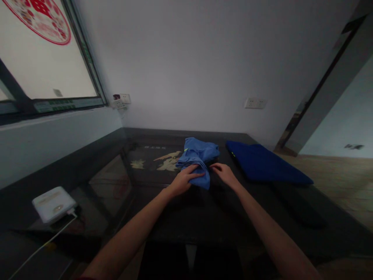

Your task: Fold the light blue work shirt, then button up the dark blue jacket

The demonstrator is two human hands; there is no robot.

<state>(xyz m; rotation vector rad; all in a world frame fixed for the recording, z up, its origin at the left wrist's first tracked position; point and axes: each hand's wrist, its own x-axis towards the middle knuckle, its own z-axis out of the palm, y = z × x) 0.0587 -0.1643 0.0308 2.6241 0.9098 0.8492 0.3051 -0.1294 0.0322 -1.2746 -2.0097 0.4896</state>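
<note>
A bunched, partly folded blue cloth point(202, 149) lies on the dark table, with a small yellow-green mark on its left side. My left hand point(185, 181) grips its near part, the fingers lying across the layered folds and one corner hanging toward me. Just right of that corner is my right hand point(224, 173), its fingers curled and the tips drawn together at the cloth's edge. Whether anything is between those fingertips is too dark to make out. Farther right, a flat, darker blue folded cloth point(265, 161) lies apart from both hands.
The dark glossy tabletop point(163, 217) bears a pale bird-and-flower picture point(169, 160). A white box-shaped device point(54, 204) with a cable stands at the left. Below the dark blue cloth lies a long black object point(300, 206). A wall with sockets point(255, 103) rises behind the table.
</note>
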